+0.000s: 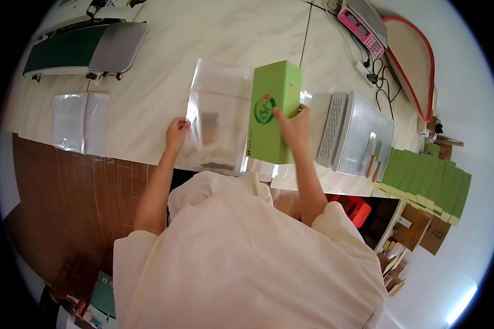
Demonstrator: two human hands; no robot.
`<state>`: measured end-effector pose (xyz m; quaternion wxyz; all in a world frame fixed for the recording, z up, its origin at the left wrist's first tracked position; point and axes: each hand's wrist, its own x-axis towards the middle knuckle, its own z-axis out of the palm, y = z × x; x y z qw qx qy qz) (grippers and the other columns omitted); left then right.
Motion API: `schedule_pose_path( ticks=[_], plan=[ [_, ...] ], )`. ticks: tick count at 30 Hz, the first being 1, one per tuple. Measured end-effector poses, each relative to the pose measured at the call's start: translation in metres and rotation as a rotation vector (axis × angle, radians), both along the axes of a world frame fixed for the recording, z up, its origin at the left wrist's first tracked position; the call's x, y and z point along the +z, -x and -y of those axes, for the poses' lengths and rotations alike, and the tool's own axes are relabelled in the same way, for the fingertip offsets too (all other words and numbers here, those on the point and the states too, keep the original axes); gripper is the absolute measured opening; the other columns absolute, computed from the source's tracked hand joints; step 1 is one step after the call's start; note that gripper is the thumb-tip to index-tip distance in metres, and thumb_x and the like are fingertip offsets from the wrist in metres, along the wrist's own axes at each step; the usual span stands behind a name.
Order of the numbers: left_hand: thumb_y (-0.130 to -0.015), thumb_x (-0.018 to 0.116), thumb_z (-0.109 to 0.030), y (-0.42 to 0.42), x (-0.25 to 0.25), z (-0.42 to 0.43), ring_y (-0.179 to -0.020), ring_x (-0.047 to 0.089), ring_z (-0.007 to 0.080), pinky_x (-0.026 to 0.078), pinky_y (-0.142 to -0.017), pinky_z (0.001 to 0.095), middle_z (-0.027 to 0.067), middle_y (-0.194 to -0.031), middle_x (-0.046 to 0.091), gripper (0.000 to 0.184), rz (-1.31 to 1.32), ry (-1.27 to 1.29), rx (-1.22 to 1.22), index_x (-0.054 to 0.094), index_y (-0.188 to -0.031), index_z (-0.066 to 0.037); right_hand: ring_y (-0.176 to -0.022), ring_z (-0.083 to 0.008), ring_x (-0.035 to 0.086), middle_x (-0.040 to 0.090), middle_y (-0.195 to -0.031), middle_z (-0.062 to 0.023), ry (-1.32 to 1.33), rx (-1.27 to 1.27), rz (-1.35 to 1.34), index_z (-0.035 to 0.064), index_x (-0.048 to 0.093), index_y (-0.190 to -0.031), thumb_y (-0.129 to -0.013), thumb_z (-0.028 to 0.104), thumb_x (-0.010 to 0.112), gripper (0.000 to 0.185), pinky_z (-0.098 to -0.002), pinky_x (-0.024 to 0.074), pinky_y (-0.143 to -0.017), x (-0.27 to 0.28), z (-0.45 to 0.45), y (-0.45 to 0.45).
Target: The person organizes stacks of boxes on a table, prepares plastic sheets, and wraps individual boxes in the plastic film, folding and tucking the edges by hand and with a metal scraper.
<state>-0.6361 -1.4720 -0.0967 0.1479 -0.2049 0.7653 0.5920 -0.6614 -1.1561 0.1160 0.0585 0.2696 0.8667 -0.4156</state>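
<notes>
A green box [269, 118] with a round dark green emblem stands out at the centre of the view, over the table. My right hand [295, 127] grips it from the right side, thumb on the emblem face and fingers round the far edge. Left of the box lies a clear plastic bag or film [217, 118], shiny and partly see-through. My left hand [178, 132] pinches the left edge of this plastic between thumb and fingers. The box's left side meets or overlaps the plastic's right edge.
On the marble-patterned table [164, 71] lie more clear bags [79, 123] at left. A green and grey machine [85, 49] stands upper left. To the right are a metal device [362, 137], a pink-fronted scale [362, 33], cables, and several stacked green boxes [422, 178].
</notes>
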Motion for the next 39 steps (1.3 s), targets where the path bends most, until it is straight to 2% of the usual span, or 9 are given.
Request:
schedule_pose_path(
  ticks=[2,6,9,14,18,20,22,30,39],
  plan=[
    [-0.087,0.064,-0.017,-0.002,0.004,-0.003,-0.081,0.063,0.0128,0.049,-0.074,0.0255,0.0061,-0.090,0.068,0.022,-0.084,-0.010,0.013,0.063,-0.102,0.000,-0.101,-0.0354,0.056,0.047,-0.118,-0.0256,-0.435,0.094,-0.185,-0.0042,0.034,-0.132,-0.072,0.031,0.076,0.082,-0.0407,0.0492,-0.082,-0.024,0.031,-0.011],
    [-0.088,0.064,-0.016,0.002,0.005,-0.001,-0.079,0.063,0.0125,0.049,-0.073,0.0258,0.0056,-0.088,0.068,0.021,-0.061,0.000,-0.002,0.064,-0.101,0.000,-0.101,-0.0410,0.051,0.041,-0.120,-0.0258,-0.253,0.031,-0.063,0.0059,0.030,-0.141,-0.071,0.029,0.073,0.085,-0.0454,0.0482,-0.080,-0.033,0.078,-0.026],
    [-0.087,0.064,-0.016,0.005,0.001,0.000,-0.077,0.063,0.0126,0.050,-0.072,0.0266,0.0056,-0.086,0.069,0.020,-0.009,0.050,-0.084,0.066,-0.100,0.000,-0.104,-0.0427,0.049,0.037,-0.126,-0.0278,-0.521,0.212,-0.156,0.0172,0.025,-0.148,-0.073,0.028,0.070,0.088,-0.0467,0.0470,-0.079,-0.064,0.086,-0.038],
    [-0.086,0.065,-0.021,0.004,-0.008,0.005,-0.071,0.062,0.0141,0.049,-0.067,0.0287,0.0066,-0.079,0.068,0.021,-0.051,0.095,-0.130,0.067,-0.096,-0.002,-0.100,-0.0414,0.050,0.036,-0.127,-0.0275,-0.561,0.184,-0.120,0.0190,0.023,-0.148,-0.073,0.027,0.070,0.089,-0.0451,0.0480,-0.076,-0.071,0.104,-0.036],
    [-0.087,0.064,-0.024,0.018,0.026,-0.002,-0.068,0.062,0.0175,0.048,-0.065,0.0305,0.0085,-0.077,0.067,0.024,-0.024,0.147,-0.253,0.065,-0.087,0.000,-0.097,-0.0416,0.051,0.039,-0.127,-0.0255,-0.513,0.151,-0.126,0.0205,0.022,-0.149,-0.070,0.027,0.071,0.093,-0.0472,0.0490,-0.075,-0.070,0.106,-0.035],
    [-0.086,0.064,-0.027,0.026,0.035,-0.006,-0.064,0.059,0.0232,0.047,-0.063,0.0328,0.0101,-0.073,0.064,0.029,0.011,0.354,-0.427,0.060,-0.080,0.001,-0.097,-0.0417,0.051,0.039,-0.127,-0.0256,-0.517,0.118,-0.115,0.0204,0.021,-0.149,-0.070,0.027,0.071,0.094,-0.0470,0.0498,-0.075,-0.069,0.107,-0.036],
    [-0.085,0.066,-0.026,0.028,0.041,-0.012,-0.062,0.058,0.0283,0.047,-0.064,0.0364,0.0113,-0.065,0.059,0.030,-0.070,0.345,-0.436,0.056,-0.077,0.001,-0.097,-0.0418,0.052,0.039,-0.126,-0.0256,-0.507,0.092,-0.111,0.0203,0.021,-0.149,-0.070,0.027,0.071,0.094,-0.0468,0.0505,-0.076,-0.066,0.108,-0.034],
    [-0.088,0.062,-0.025,0.021,0.046,-0.031,-0.088,0.060,0.0277,0.047,-0.074,0.0389,0.0124,-0.098,0.057,0.025,-0.246,0.365,-0.391,0.054,-0.098,-0.004,-0.106,-0.0415,0.051,0.038,-0.125,-0.0253,-0.484,0.051,-0.067,0.0199,0.021,-0.149,-0.073,0.025,0.071,0.091,-0.0447,0.0517,-0.076,-0.061,0.105,-0.043],
    [-0.088,0.061,-0.021,0.028,0.045,-0.042,-0.099,0.056,0.0318,0.046,-0.081,0.0419,0.0121,-0.102,0.057,0.024,-0.112,0.429,-0.363,0.053,-0.102,-0.005,-0.105,-0.0407,0.052,0.038,-0.127,-0.0247,-0.306,0.002,-0.036,0.0199,0.021,-0.149,-0.074,0.026,0.069,0.088,-0.0452,0.0516,-0.075,-0.024,0.085,-0.063]
  ],
)
